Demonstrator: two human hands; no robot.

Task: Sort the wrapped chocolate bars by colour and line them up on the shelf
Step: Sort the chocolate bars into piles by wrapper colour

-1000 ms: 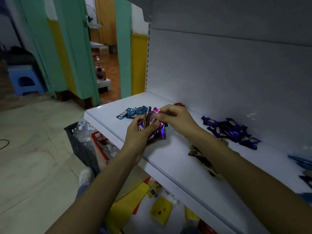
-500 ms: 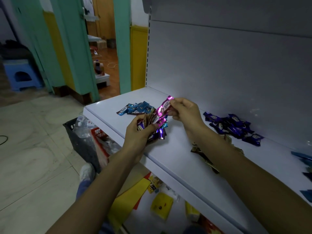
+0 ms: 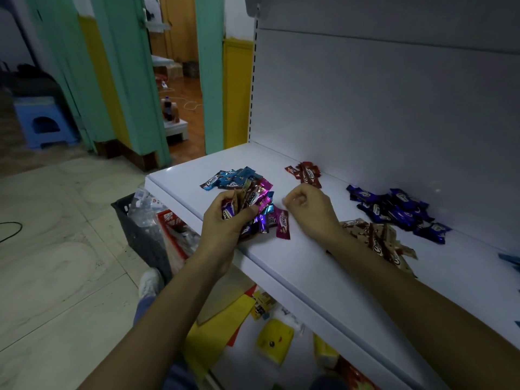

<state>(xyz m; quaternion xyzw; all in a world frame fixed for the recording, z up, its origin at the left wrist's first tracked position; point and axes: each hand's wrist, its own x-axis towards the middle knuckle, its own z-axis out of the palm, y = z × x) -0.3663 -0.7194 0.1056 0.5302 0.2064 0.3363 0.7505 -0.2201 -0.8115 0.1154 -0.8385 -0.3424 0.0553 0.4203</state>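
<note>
My left hand (image 3: 225, 220) grips a mixed bunch of wrapped chocolate bars (image 3: 251, 197) above the white shelf (image 3: 323, 266). My right hand (image 3: 312, 209) hovers just right of it with curled fingers and nothing in them. A magenta bar (image 3: 282, 223) lies flat between the two hands. Sorted heaps sit on the shelf: light blue bars (image 3: 233, 177) at the left, red bars (image 3: 305, 173) against the back panel, dark blue bars (image 3: 394, 211) to the right, and beige-brown bars (image 3: 377, 242) partly hidden behind my right forearm.
The shelf's back panel (image 3: 394, 108) rises right behind the heaps. A dark crate of bottles (image 3: 140, 220) stands on the floor under the shelf's left end. Yellow packets (image 3: 274, 344) lie on the lower shelf. More blue wrappers (image 3: 510, 260) peek in at the right edge.
My right hand pulled a magenta bar out of the bunch, lifted it, then let it go; the bar now lies on the shelf. The red heap behind came into view.
</note>
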